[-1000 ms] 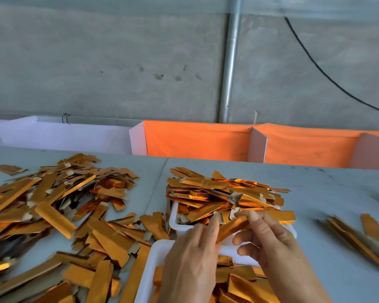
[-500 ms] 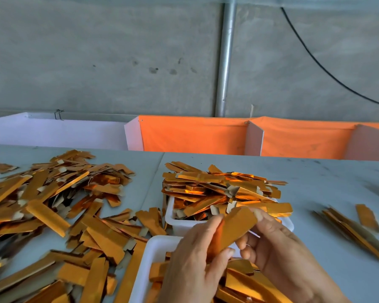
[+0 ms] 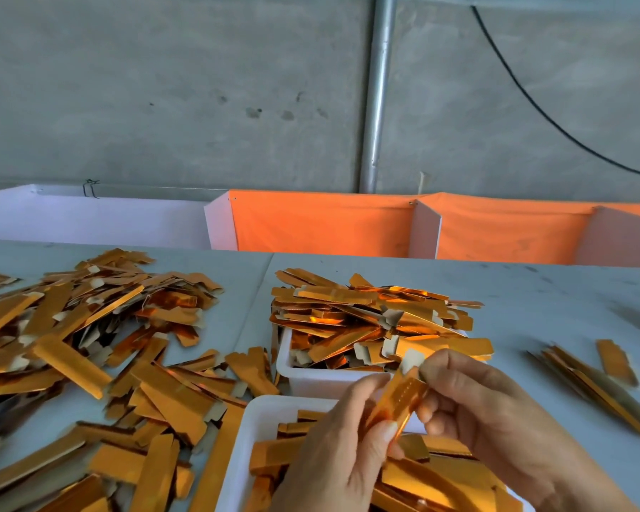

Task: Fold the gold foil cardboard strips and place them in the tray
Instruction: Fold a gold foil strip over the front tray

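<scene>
Strip mid-fold, both hands on it above the near tray.
Strip (image 3: pixel 398 399) now stands tilted and narrow between the hands, creased lengthwise where half a second back it showed a broad flat face; fold looks nearly done, drop into tray likely next. Left hand (image 3: pixel 342 448) pinches its lower end, thumb and fingers curled round it; right hand (image 3: pixel 496 412) pinches the upper end at the bare cardboard tab, fingers curled. Near tray (image 3: pixel 259 419) sits at 6 o'clock directly under the hands, part full, room inside. Far tray (image 3: pixel 292 367) at 12 o'clock of the hands is heaped over its rim, near wall just beyond the knuckles. Loose pile (image 3: pixel 89 345) crowds the tabletop (image 3: pixel 532 290) at 9 o'clock, touching the near tray's left rim. Small bundle (image 3: pixel 588 382) lies at 3 o'clock, bare tabletop between it and the hands.
</scene>
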Available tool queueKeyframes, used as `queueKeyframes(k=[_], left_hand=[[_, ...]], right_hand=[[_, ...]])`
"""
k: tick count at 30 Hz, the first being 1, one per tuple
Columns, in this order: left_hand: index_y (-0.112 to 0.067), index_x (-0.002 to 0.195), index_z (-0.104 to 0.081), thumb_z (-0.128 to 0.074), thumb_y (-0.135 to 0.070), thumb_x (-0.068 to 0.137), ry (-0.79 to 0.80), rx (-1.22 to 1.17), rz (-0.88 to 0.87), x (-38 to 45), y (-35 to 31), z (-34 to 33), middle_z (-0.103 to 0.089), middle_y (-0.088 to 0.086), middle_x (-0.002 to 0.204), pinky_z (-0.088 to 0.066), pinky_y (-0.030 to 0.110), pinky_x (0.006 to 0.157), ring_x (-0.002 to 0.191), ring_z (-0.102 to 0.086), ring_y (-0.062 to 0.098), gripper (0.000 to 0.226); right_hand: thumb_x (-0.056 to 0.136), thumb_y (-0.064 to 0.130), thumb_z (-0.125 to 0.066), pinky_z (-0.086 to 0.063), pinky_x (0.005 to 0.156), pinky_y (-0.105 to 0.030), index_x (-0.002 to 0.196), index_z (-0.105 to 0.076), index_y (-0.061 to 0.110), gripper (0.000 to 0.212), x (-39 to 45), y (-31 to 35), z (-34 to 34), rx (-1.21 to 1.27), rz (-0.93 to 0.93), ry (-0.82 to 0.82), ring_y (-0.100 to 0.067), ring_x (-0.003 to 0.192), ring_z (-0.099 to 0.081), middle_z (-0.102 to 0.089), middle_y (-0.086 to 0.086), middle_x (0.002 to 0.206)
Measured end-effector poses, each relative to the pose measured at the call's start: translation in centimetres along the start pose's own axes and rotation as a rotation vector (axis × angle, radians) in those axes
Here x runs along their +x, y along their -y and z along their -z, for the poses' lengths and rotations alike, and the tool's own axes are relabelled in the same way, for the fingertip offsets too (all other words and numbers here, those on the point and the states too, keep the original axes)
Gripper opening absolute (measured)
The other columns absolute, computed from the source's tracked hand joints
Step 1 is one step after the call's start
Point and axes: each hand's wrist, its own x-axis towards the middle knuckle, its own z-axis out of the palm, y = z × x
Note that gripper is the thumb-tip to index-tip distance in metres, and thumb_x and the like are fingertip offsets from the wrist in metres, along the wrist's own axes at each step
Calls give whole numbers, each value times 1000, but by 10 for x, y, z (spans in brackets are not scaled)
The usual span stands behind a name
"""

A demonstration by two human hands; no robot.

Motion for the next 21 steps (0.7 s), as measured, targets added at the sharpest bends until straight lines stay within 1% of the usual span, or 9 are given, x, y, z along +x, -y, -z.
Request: queueKeyframes(k=[3, 6, 8, 11, 14, 16, 18, 19, 21], left_hand=[[-49, 139, -6, -20, -60, 89, -70, 240, 7, -1, 8, -1, -39, -27, 125, -31, -5, 78, 101, -43, -15, 54], [-63, 123, 20, -7, -75, 72, -74, 391, -5, 1, 7, -1, -25, -32, 128, -24, -8, 68, 100, -25, -18, 59], [-62, 116, 28, -7, -81, 71, -103, 418, -16, 1, 10, -1, -25, -32, 127, -22, -6, 66, 100, -23, -17, 60], [-61, 129, 21, -9, -83, 75, -148, 396, -42, -2, 14, -5, -25, -31, 131, -17, -5, 73, 109, -28, -14, 66], [-64, 130, 5, -24, -74, 81, -142, 327, -57, -4, 13, -4, -17, -38, 127, -20, -9, 77, 104, -25, -21, 57], [-68, 119, 14, -31, -69, 80, -142, 285, -55, -6, 10, -2, -13, -41, 122, -22, -9, 77, 100, -24, -26, 59], [-70, 116, 23, -41, -64, 85, -152, 265, -50, -8, 9, -2, -15, -52, 111, -22, -10, 78, 98, -23, -32, 71], [-72, 115, 22, -45, -62, 86, -164, 254, -46, -9, 9, -2, -14, -58, 105, -20, -11, 79, 99, -21, -35, 73], [-75, 112, 3, -47, -60, 85, -162, 244, -52, -11, 8, -2, -7, -63, 106, -20, -10, 82, 106, -17, -34, 58]], right_hand=[[68, 26, -65, -51, 47, -21, 60, -68, 13, 15, -1, -3, -5, -28, -10, -58, -18, 50, -60, -63, -20, 64], [64, 24, -66, -53, 47, -23, 63, -66, 9, 15, -2, -5, -10, -29, -31, -65, -22, 52, -64, -65, -26, 67], [64, 22, -66, -54, 47, -25, 73, -65, 6, 19, -4, -5, -12, -14, -39, -39, -25, 55, -66, -65, -29, 69], [66, 30, -71, -52, 50, -25, 92, -68, 11, 33, -6, -4, -10, -55, -11, 0, -23, 56, -63, -62, -24, 68], [71, 60, -70, -49, 52, -23, 78, -71, 19, 42, -6, -1, -10, -144, 17, 31, -20, 56, -58, -61, -16, 63], [68, 61, -67, -48, 54, -22, 70, -69, 18, 43, -6, -1, -10, -189, 20, 39, -19, 55, -55, -62, -15, 63], [76, 58, -65, -48, 54, -22, 69, -68, 17, 41, -6, -1, -9, -191, 20, 44, -20, 56, -55, -62, -16, 64], [74, 50, -64, -48, 54, -23, 70, -69, 16, 35, -7, 0, -9, -182, 28, 46, -20, 56, -56, -62, -17, 64], [71, 40, -64, -50, 53, -23, 77, -72, 16, 26, -8, 1, -8, -160, 43, 57, -21, 58, -59, -63, -16, 66]])
